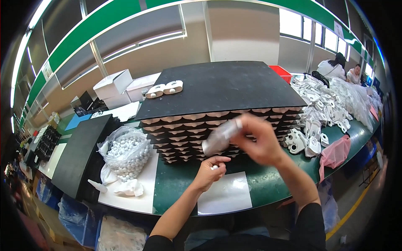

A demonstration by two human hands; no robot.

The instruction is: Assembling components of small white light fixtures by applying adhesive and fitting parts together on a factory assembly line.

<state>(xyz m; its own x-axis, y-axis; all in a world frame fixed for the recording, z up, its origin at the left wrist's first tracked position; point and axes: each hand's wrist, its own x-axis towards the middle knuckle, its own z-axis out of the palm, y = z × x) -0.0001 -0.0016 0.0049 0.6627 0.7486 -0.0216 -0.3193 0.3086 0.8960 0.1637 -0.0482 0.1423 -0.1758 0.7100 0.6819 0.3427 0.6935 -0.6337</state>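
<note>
My left hand [205, 175] is closed in front of the stack, its index finger reaching to the right. A small white ball [215, 167] shows between its fingers. Above and to the right, my right hand [260, 141] grips a pale, oval plastic part [221, 137], smeared by motion. Behind both hands stands a tall stack of black trays [226, 90] with rows of white moulded parts between the layers. Two white parts [165, 89] lie on the top tray at its left, each with a ball. Left of the stack, a clear bag [125, 152] holds many white balls.
White sheets [224, 194] lie on the green table [176, 188]. A heap of white plastic parts [318, 104] and a pink mesh bag [335, 152] are at the right. More black trays [79, 154] stand at the left. Two people [333, 69] sit beyond the heap.
</note>
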